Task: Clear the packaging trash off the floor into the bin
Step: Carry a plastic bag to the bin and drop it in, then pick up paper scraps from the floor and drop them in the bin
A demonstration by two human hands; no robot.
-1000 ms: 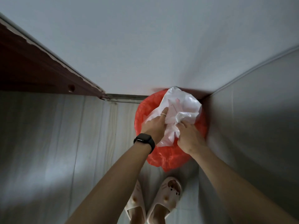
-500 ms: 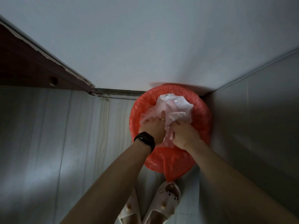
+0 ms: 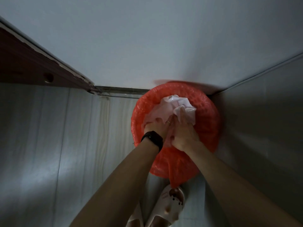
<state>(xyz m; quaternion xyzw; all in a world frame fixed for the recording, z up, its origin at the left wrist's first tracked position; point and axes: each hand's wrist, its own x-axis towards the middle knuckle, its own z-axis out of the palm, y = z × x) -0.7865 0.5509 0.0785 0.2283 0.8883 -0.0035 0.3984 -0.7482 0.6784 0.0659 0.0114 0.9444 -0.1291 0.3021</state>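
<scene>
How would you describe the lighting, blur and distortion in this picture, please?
Head view: dim overall, with a paler patch on the floor at left; wide-angle perspective splays the walls; the far rim of the bin is smeared by motion blur; the left hand, right hand and white packaging are fairly sharp.

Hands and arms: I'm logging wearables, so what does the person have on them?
No sleeves show on either arm. The left hand carries a thin ring, its wrist a black watch; the right hand shows nothing worn.
</scene>
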